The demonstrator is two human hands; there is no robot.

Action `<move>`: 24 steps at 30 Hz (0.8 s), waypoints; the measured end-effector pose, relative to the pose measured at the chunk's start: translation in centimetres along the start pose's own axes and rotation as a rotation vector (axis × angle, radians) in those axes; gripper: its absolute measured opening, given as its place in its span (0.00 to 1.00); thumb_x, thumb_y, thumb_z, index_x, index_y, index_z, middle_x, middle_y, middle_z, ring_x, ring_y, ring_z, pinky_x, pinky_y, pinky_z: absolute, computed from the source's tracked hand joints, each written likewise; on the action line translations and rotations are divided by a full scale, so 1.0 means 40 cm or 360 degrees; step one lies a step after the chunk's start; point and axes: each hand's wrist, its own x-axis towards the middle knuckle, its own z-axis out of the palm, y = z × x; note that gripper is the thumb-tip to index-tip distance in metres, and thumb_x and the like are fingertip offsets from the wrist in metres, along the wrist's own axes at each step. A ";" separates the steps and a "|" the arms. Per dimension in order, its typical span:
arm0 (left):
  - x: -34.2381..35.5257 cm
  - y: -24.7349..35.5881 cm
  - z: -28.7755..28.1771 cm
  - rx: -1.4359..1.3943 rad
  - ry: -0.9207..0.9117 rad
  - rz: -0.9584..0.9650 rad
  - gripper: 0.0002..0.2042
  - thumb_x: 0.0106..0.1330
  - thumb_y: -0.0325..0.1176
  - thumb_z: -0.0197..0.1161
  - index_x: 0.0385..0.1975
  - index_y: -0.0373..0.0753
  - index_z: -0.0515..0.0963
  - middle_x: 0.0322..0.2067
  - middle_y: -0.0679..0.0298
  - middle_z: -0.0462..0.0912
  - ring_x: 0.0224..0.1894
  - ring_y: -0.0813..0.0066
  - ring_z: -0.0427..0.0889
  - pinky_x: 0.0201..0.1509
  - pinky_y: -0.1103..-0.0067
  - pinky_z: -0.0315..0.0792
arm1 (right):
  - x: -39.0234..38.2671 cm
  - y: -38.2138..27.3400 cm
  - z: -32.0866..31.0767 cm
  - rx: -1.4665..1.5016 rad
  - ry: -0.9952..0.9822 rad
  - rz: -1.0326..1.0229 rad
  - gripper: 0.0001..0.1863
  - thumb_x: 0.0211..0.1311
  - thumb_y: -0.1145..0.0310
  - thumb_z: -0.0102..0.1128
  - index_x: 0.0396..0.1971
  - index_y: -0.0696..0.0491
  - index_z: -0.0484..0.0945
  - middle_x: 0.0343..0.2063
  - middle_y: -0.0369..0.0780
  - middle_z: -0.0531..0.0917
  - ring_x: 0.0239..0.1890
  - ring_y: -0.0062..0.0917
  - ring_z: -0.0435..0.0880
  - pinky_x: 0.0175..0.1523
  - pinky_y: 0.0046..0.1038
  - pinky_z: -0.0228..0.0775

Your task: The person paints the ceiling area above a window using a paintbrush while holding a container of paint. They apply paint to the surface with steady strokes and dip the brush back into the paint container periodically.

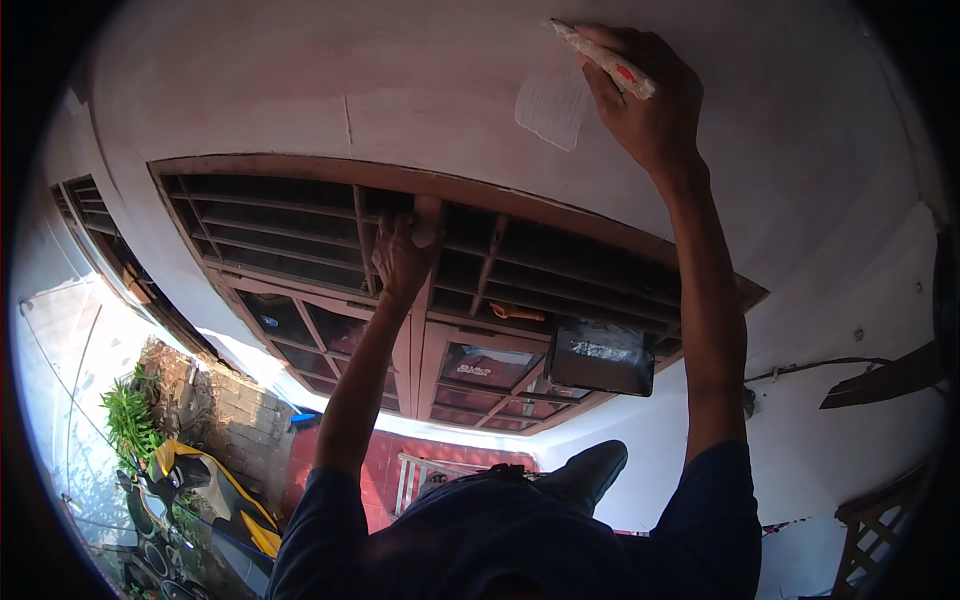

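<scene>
High on the pale wall (420,90), my right hand (655,95) is closed around a paint-smeared paintbrush (610,65) with a red mark on its handle. The brush is seen nearly edge-on, its narrow end pointing up and left. Just below it, a streaky wet white patch (553,108) shows on the wall. My left hand (402,255) reaches up to the brown window frame (427,215), its fingers wrapped over the vent slats beside the central post. A dark tray (602,358) with white smears inside sits against the slats, between my arms.
An orange object (517,312) lies on the vent ledge beside the tray. Glass panes (490,365) fill the window below. Far down are a red tiled floor (380,470), a yellow and black motorbike (225,500) and green plants (130,415). A wooden lattice (875,535) stands at lower right.
</scene>
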 end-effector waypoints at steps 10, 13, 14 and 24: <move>-0.007 0.001 0.015 -0.0001 0.0185 0.0088 0.24 0.45 0.47 0.72 0.36 0.37 0.73 0.37 0.52 0.73 0.33 0.55 0.78 0.33 0.64 0.72 | -0.274 -0.172 0.055 -0.0290 -0.0409 -0.0221 0.19 0.46 0.70 0.61 0.42 0.54 0.73 0.38 0.37 0.76 0.38 0.26 0.77 0.42 0.28 0.75; -0.007 -0.001 0.015 -0.0023 0.0180 0.0092 0.25 0.45 0.47 0.72 0.37 0.37 0.72 0.38 0.52 0.73 0.32 0.55 0.78 0.34 0.64 0.72 | -0.314 -0.213 0.034 0.0103 -0.0557 -0.0011 0.26 0.38 0.70 0.67 0.43 0.54 0.72 0.38 0.37 0.77 0.38 0.27 0.78 0.42 0.28 0.75; -0.008 0.000 0.014 -0.0053 0.0167 0.0082 0.25 0.45 0.46 0.72 0.37 0.37 0.72 0.39 0.51 0.73 0.32 0.54 0.77 0.34 0.64 0.72 | -0.313 -0.219 0.024 0.0100 -0.0561 -0.0001 0.26 0.38 0.70 0.67 0.43 0.54 0.72 0.38 0.37 0.77 0.38 0.27 0.78 0.42 0.28 0.75; -0.005 -0.017 0.029 -0.0037 0.0167 0.0164 0.27 0.42 0.46 0.74 0.38 0.34 0.74 0.39 0.47 0.72 0.37 0.47 0.77 0.36 0.61 0.72 | -0.131 -0.030 0.021 0.0056 -0.0245 0.0144 0.13 0.47 0.70 0.67 0.37 0.48 0.80 0.30 0.34 0.83 0.32 0.25 0.82 0.36 0.28 0.75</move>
